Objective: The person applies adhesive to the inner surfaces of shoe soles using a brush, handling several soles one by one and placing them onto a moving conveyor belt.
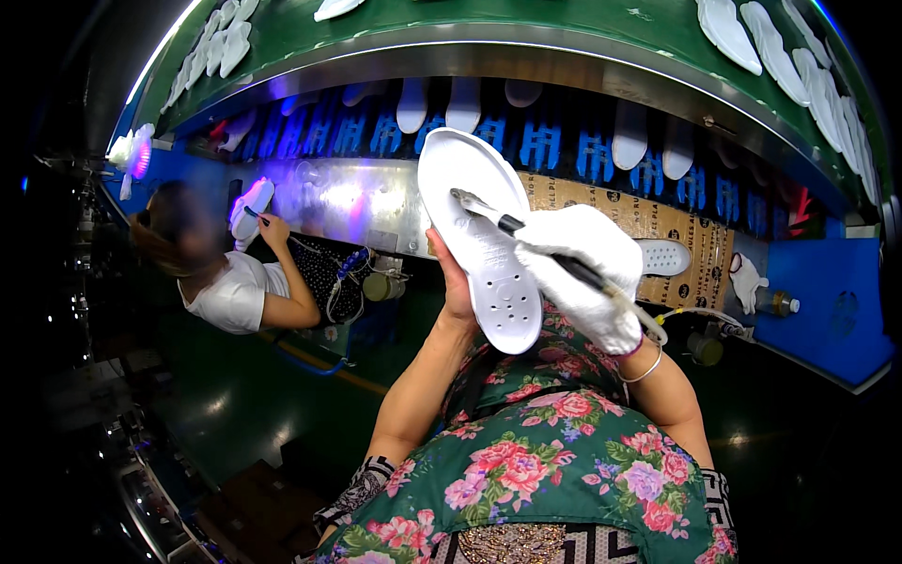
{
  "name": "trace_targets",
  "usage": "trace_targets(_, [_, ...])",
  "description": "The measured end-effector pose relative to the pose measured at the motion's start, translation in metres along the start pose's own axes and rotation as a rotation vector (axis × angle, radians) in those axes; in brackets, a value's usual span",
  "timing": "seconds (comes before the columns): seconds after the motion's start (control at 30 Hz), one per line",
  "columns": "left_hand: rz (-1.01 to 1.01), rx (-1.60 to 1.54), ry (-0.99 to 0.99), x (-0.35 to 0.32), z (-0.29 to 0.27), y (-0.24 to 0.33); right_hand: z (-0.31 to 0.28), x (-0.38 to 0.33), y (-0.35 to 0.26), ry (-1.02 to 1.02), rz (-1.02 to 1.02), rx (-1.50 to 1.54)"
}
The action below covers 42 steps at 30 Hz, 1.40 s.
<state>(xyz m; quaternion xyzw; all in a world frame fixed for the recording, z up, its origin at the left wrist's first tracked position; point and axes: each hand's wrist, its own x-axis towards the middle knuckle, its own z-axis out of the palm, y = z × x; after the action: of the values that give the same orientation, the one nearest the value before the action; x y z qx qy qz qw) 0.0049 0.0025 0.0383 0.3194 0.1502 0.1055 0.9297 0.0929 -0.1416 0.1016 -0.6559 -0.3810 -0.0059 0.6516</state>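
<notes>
My bare left hand (455, 287) is closed on the left edge of a white shoe sole (505, 296), which stands tilted in front of me. Its raised rim runs around it, and small holes dot the near end. A white glove covers my right hand (587, 268), which is wrapped round a dark-handled brush (489, 211). The brush head lies over the upper middle of the sole's inner face. Whether its bristles touch the surface I cannot tell. From the brush handle a pale hose seems to trail past my right wrist.
Another white sole (665, 257) lies on a cardboard sheet (559, 191) to the right. Beyond is a rack of blue holders (540, 141) with soles, below a green belt (564, 21). A loose glove (745, 282) and bottle (778, 303) sit right. A co-worker (246, 289) brushes a sole at left.
</notes>
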Motion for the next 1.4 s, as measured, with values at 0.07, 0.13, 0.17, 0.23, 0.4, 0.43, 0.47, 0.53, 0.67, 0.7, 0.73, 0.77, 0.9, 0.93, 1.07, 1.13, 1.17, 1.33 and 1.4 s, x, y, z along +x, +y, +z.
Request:
trace_targets(0.07, [-0.018, 0.039, 0.018, 0.001, 0.005, 0.009, 0.004, 0.001, -0.005, -0.142, -0.184, -0.176])
trace_targets(0.13, [-0.057, -0.118, -0.174, 0.004, -0.014, 0.005, 0.014, -0.007, -0.011, -0.173, -0.211, -0.164])
trace_targets(0.17, [-0.070, -0.195, -0.306, 0.007, -0.019, 0.006, 0.018, -0.010, -0.012, -0.189, -0.207, -0.134])
trace_targets(0.23, [-0.056, -0.255, -0.244, 0.006, -0.025, 0.008, 0.011, -0.002, -0.012, -0.213, -0.117, 0.036])
trace_targets(0.4, [-0.007, -0.214, -0.201, 0.010, -0.014, 0.016, 0.014, -0.004, -0.009, -0.153, -0.218, -0.158])
trace_targets(0.43, [-0.039, -0.223, -0.272, 0.013, -0.022, 0.014, 0.020, -0.010, -0.012, -0.204, -0.234, -0.198])
trace_targets(0.47, [-0.075, -0.227, -0.343, 0.016, -0.022, 0.015, 0.021, -0.012, -0.013, -0.201, -0.234, -0.195])
trace_targets(0.53, [-0.126, -0.378, -0.299, 0.014, -0.016, 0.017, 0.023, -0.012, -0.016, -0.218, -0.153, 0.005])
trace_targets(0.67, [-0.092, -0.325, -0.447, 0.022, -0.031, 0.023, 0.021, -0.013, -0.007, -0.097, -0.039, 0.063])
trace_targets(0.7, [-0.069, -0.316, -0.365, 0.021, -0.031, 0.023, 0.022, -0.011, -0.009, -0.137, -0.130, -0.027])
trace_targets(0.73, [-0.046, -0.307, -0.284, 0.021, -0.029, 0.023, 0.023, -0.010, -0.011, -0.176, -0.222, -0.117])
trace_targets(0.77, [-0.048, -0.307, -0.284, 0.021, -0.028, 0.024, 0.030, -0.017, -0.012, -0.198, -0.258, -0.172])
trace_targets(0.9, [-0.018, -0.333, -0.267, 0.028, -0.039, 0.031, 0.030, -0.018, -0.014, -0.241, -0.111, 0.162])
trace_targets(0.93, [0.023, -0.321, -0.279, 0.030, -0.043, 0.033, 0.028, -0.015, -0.013, -0.231, -0.022, 0.278])
trace_targets(1.07, [0.056, -0.356, -0.244, 0.033, -0.040, 0.038, 0.027, -0.012, -0.006, -0.163, -0.167, -0.016])
trace_targets(1.13, [0.036, -0.322, -0.238, 0.035, -0.041, 0.043, 0.033, -0.020, -0.014, -0.242, -0.196, -0.017])
trace_targets(1.17, [0.004, -0.340, -0.332, 0.036, -0.043, 0.045, 0.033, -0.021, -0.014, -0.266, -0.136, 0.091])
trace_targets(1.33, [-0.073, -0.288, -0.297, 0.039, -0.052, 0.056, 0.032, -0.014, -0.008, -0.167, 0.069, 0.114])
trace_targets(1.4, [-0.108, -0.298, -0.300, 0.039, -0.048, 0.060, 0.031, -0.013, -0.003, -0.208, -0.126, 0.000])
